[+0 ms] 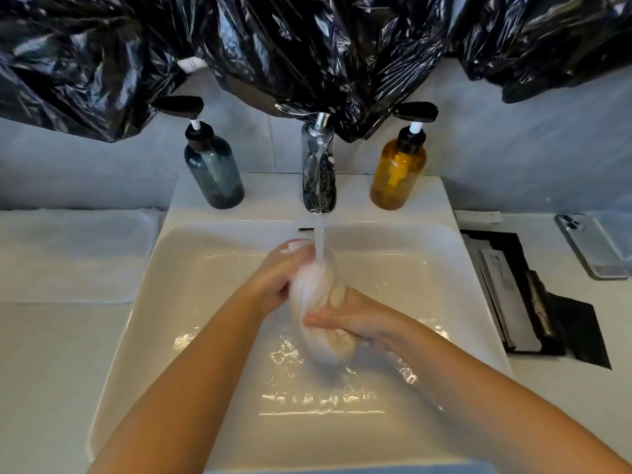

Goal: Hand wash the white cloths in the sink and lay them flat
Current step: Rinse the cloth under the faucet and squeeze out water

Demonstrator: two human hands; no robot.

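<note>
As water [319, 239] runs, left hand [278, 273] and right hand [357, 321] grip cloth [309, 290] — seemingly twisted.

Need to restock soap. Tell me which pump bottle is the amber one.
The amber bottle stands right of the faucet; the other bottle, left of it, is dark blue-grey.

The cloth [316, 295] and sink [191, 268] were white, one bottle [213, 169] blue, the other bottle [398, 172] orange, the plastic [307, 46] black.

Dim, warm light glares off the wet sink [143, 323]; wide-angle edges bend.
</note>
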